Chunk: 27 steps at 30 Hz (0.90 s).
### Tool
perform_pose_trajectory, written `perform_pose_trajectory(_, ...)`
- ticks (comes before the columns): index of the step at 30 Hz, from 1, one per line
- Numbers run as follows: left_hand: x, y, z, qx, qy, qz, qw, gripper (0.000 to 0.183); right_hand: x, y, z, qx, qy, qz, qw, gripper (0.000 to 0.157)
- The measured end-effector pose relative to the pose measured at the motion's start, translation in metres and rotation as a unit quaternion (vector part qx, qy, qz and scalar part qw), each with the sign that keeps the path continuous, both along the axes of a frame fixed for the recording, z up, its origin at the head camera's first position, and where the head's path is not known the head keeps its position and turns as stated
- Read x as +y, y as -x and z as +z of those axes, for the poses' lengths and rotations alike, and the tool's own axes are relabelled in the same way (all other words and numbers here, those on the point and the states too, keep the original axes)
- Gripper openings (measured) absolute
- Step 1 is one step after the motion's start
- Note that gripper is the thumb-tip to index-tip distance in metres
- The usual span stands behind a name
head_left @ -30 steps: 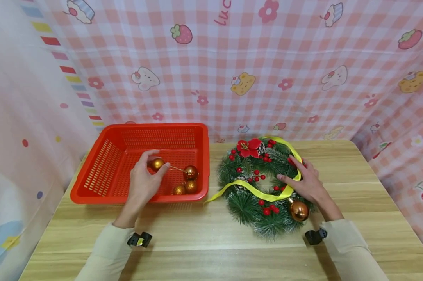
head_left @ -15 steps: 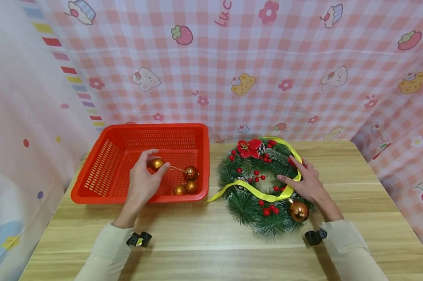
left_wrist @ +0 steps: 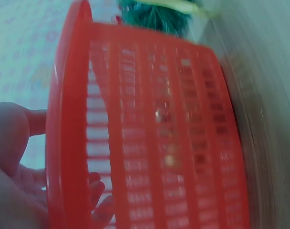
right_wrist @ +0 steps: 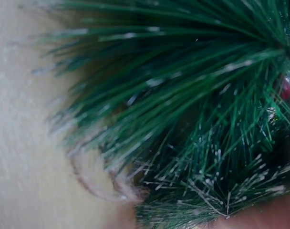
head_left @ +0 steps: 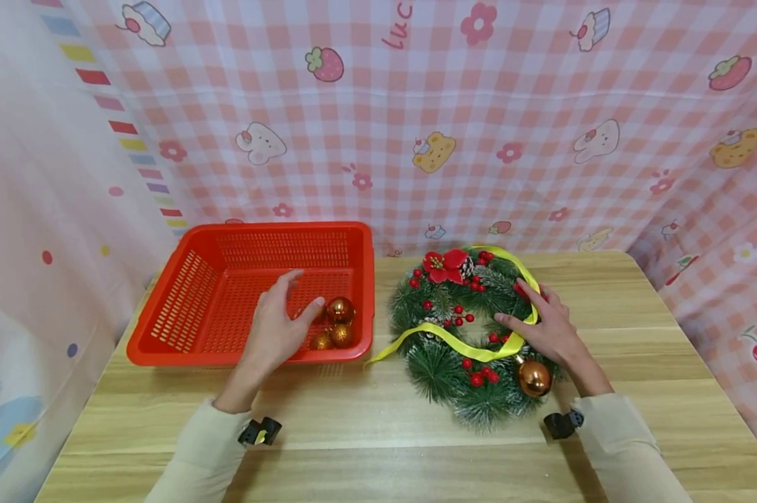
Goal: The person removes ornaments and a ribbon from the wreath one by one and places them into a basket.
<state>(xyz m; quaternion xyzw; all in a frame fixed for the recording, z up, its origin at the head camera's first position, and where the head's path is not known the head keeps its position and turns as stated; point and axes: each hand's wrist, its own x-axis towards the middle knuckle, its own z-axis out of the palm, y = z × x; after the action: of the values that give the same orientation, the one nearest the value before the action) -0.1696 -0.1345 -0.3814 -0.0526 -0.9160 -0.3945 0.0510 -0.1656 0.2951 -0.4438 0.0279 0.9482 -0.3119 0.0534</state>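
My left hand (head_left: 276, 328) is over the red plastic basket (head_left: 183, 300), thumb and fingers spread apart. Beside its thumb, several gold and copper Christmas baubles (head_left: 340, 311) lie in the basket's right end; one is partly hidden behind the thumb. In the left wrist view, the left hand (left_wrist: 21, 171) shows nothing held, and the basket's side (left_wrist: 116, 133) blocks much of the scene. My right hand (head_left: 544, 325) grips the right side of a green Christmas wreath (head_left: 435, 367), thumb toward the centre hole. A yellow ribbon (head_left: 463, 346) crosses the wreath and passes beneath that hand.
A copper bauble (head_left: 534, 378) hangs at the wreath's lower right. Red berries (head_left: 481, 376) and a red poinsettia (head_left: 445, 266) decorate the wreath. All stands on a wooden table (head_left: 365, 433) with a checked curtain (head_left: 378, 140) behind it.
My left hand has moved right within the basket, and the gold bauble near its fingertips is now beside the other baubles. The right hand and wreath stay put.
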Motion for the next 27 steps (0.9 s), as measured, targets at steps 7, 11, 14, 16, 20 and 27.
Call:
perform_pose_trajectory(7,0.039,-0.011,-0.003,0.007,0.025,-0.050,0.9984,0.056,-0.003,-0.002,0.002,-0.001,-0.006,-0.009,1.000,0.091)
perform_pose_trajectory(11,0.057,-0.016,-0.008,0.030,0.060,-0.068,0.9954,0.057,-0.008,-0.005,0.001,0.004,-0.018,-0.025,1.000,0.091)
perform_pose_trajectory(14,0.065,-0.018,-0.013,0.044,0.100,-0.072,0.9914,0.059,-0.015,-0.009,0.000,0.002,-0.023,-0.045,0.999,0.091)
perform_pose_trajectory(16,0.067,-0.018,-0.017,0.051,0.127,-0.068,0.9882,0.060,-0.020,-0.012,-0.001,-0.001,-0.026,-0.059,0.998,0.091)
perform_pose_trajectory(20,0.069,-0.020,-0.022,0.047,0.169,-0.061,0.9826,0.062,-0.028,-0.016,-0.001,-0.005,-0.035,-0.083,0.996,0.091)
perform_pose_trajectory(27,0.073,-0.017,-0.021,0.019,0.217,-0.076,0.9731,0.065,-0.040,-0.023,0.006,-0.025,-0.060,-0.131,0.989,0.095)
